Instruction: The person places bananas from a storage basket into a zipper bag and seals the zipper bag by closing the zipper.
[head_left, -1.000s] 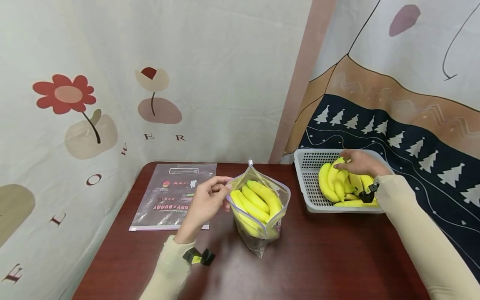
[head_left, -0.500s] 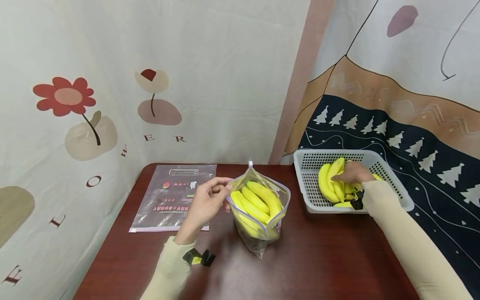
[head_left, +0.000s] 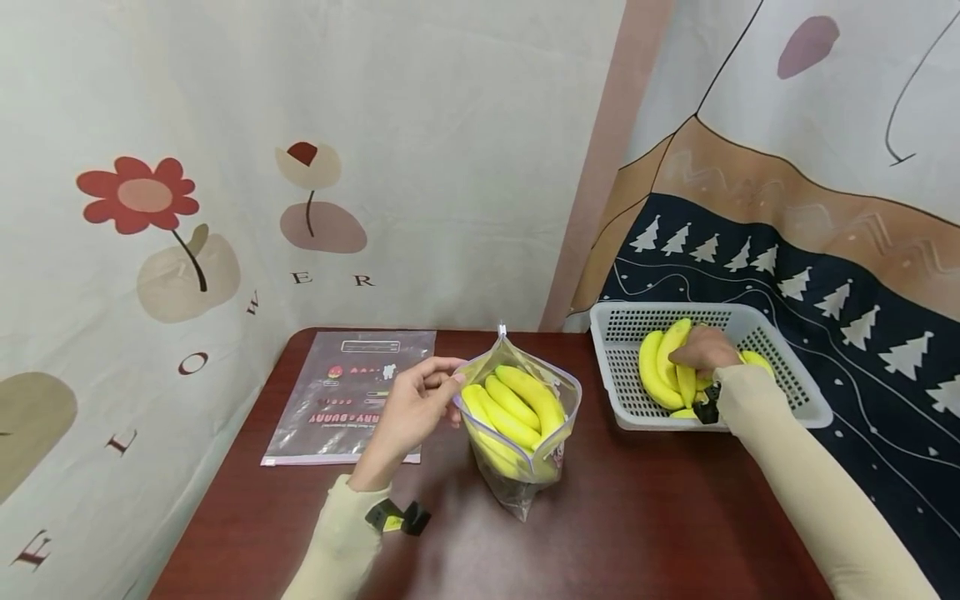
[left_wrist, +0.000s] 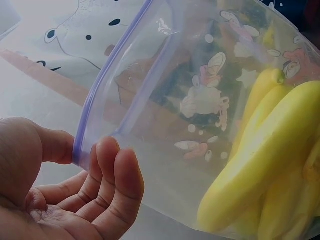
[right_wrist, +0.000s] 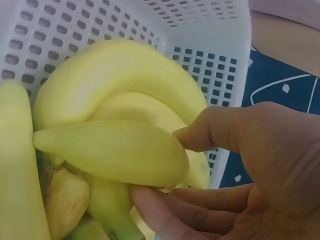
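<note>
My left hand (head_left: 416, 400) pinches the purple-edged rim of a clear zip bag (head_left: 521, 493), which stands with its mouth spread. Several yellow bananas (head_left: 521, 407) fill the bag. The left wrist view shows thumb and fingertips at the purple zip strip (left_wrist: 95, 95), with the bananas deeper inside. To the right, my right hand (head_left: 705, 348) reaches down into a light grey perforated basket (head_left: 621, 342). In the right wrist view it pinches one end of a banana (right_wrist: 110, 150) between thumb and fingers. Other bananas (right_wrist: 125, 62) lie around and under that one.
A second printed zip bag (head_left: 318, 429) lies flat on the dark red table (head_left: 630, 517), left of the standing bag. A pale cloth backdrop (head_left: 450, 167) hangs behind the table. Dark blue cloth with white trees (head_left: 832, 304) borders the basket at the right.
My right hand has moved left and down into the basket, taking a banana's end between thumb and fingers. The left hand and the standing bag have stayed put.
</note>
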